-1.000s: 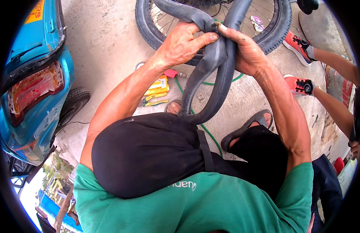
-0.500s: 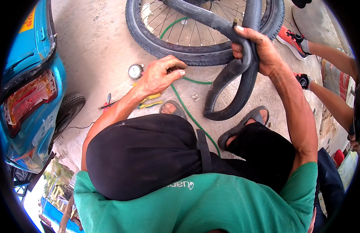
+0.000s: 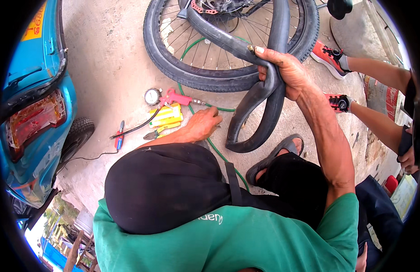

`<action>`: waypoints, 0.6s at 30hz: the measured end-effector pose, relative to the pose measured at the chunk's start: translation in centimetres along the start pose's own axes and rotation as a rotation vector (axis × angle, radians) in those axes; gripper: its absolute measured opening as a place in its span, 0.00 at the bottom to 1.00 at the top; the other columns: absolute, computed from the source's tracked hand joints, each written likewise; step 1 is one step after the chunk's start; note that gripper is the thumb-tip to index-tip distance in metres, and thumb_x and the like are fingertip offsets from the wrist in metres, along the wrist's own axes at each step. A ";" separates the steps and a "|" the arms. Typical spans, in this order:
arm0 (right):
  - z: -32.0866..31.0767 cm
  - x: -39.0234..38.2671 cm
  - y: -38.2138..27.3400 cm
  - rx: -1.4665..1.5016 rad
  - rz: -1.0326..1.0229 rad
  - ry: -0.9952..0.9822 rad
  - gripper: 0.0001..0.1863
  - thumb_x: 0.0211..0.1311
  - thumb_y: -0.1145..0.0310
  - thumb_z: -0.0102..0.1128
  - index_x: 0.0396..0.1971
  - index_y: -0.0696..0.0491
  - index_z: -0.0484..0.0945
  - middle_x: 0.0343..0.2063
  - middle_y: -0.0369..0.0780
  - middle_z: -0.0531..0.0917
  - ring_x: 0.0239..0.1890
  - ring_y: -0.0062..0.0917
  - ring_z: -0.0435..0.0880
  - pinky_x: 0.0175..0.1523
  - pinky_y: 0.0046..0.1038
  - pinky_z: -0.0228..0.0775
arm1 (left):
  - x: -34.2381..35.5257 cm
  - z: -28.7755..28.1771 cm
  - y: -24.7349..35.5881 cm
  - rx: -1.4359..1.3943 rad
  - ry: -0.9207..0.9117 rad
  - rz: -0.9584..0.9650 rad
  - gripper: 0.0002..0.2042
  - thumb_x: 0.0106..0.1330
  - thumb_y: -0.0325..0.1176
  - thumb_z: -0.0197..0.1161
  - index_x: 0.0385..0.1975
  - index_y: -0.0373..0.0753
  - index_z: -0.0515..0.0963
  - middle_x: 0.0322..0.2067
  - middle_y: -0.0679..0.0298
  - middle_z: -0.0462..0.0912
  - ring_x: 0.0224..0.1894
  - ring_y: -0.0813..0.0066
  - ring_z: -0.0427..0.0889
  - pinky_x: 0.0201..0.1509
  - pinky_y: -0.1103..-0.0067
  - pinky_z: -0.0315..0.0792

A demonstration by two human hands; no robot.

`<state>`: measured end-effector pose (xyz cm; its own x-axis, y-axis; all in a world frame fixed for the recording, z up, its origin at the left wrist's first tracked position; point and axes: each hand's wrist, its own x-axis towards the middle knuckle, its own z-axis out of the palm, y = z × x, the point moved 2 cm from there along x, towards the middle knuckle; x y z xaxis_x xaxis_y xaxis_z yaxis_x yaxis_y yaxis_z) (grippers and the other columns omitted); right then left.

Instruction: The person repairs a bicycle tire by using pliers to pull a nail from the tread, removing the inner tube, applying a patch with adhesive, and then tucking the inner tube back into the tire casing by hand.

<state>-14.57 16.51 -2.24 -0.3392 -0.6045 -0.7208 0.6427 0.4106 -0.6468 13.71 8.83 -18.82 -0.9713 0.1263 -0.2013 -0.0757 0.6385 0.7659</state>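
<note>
Over the spoked wheel [image 3: 171, 75] run two strands of the black inner tube [image 3: 272, 109], one slanting left, one nearly straight away; its lower loop points back toward the person. The right hand [image 3: 290, 74] clasps the tube; the left hand [image 3: 202, 124] curls its fingers, contents unclear. The brass valve [image 3: 250, 47] points away leftward.

Bright daylight casts soft shadows, and fisheye distortion bends edges toward black corners.
</note>
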 end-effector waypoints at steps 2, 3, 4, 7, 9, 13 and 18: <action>0.3 0.4 1.0 0.033 0.003 0.005 0.20 0.59 0.53 0.76 0.34 0.55 0.81 0.23 0.34 0.80 0.23 0.17 0.79 0.29 0.22 0.72 | 0.3 -0.7 0.3 -0.070 -0.090 -0.058 0.11 0.58 0.28 0.65 0.41 0.37 0.78 0.37 0.51 0.77 0.42 0.44 0.81 0.44 0.56 0.75; 0.3 0.3 0.8 0.049 -0.016 0.004 0.19 0.58 0.54 0.76 0.34 0.55 0.81 0.23 0.34 0.80 0.23 0.17 0.79 0.29 0.23 0.72 | 0.7 -2.3 0.9 -0.325 -0.154 -0.189 0.12 0.58 0.28 0.64 0.42 0.37 0.77 0.38 0.49 0.81 0.41 0.45 0.82 0.45 0.60 0.76; 0.2 0.5 0.9 0.075 0.003 0.008 0.19 0.58 0.54 0.77 0.33 0.55 0.81 0.22 0.34 0.80 0.23 0.18 0.79 0.29 0.23 0.73 | 1.2 -4.7 2.5 -0.420 -0.236 -0.245 0.12 0.60 0.28 0.63 0.43 0.36 0.77 0.38 0.49 0.82 0.41 0.49 0.83 0.45 0.62 0.76; 1.3 0.7 1.3 0.093 0.044 -0.056 0.17 0.61 0.55 0.75 0.35 0.54 0.81 0.24 0.33 0.81 0.24 0.18 0.81 0.32 0.22 0.76 | 0.7 -13.4 6.3 -0.688 -0.218 -0.265 0.11 0.68 0.30 0.62 0.46 0.32 0.77 0.37 0.59 0.83 0.39 0.72 0.82 0.45 0.73 0.76; 1.6 0.7 1.5 0.065 0.019 -0.053 0.17 0.61 0.55 0.75 0.35 0.53 0.81 0.23 0.34 0.81 0.24 0.17 0.80 0.31 0.22 0.74 | 1.6 -18.6 8.3 -0.763 -0.004 -0.297 0.13 0.72 0.29 0.61 0.52 0.30 0.77 0.41 0.61 0.84 0.40 0.76 0.82 0.45 0.76 0.77; 1.9 0.8 1.5 0.056 -0.026 -0.034 0.19 0.61 0.55 0.74 0.38 0.57 0.83 0.26 0.36 0.82 0.24 0.18 0.81 0.28 0.23 0.74 | 5.1 -22.3 8.3 -0.759 0.394 -0.113 0.15 0.74 0.28 0.60 0.57 0.30 0.77 0.43 0.62 0.84 0.43 0.77 0.84 0.48 0.78 0.79; 3.7 -0.3 0.8 0.047 -0.042 0.016 0.19 0.58 0.53 0.75 0.34 0.53 0.81 0.23 0.33 0.79 0.24 0.18 0.77 0.30 0.23 0.69 | 7.1 -20.4 8.3 -0.854 0.617 -0.221 0.11 0.75 0.28 0.59 0.52 0.31 0.79 0.40 0.63 0.84 0.39 0.78 0.84 0.48 0.78 0.79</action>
<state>-11.38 14.48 -1.63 -0.3773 -0.6096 -0.6972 0.6590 0.3522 -0.6646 1.59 -0.49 -1.48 -0.8449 -0.4839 -0.2280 -0.1637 -0.1718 0.9714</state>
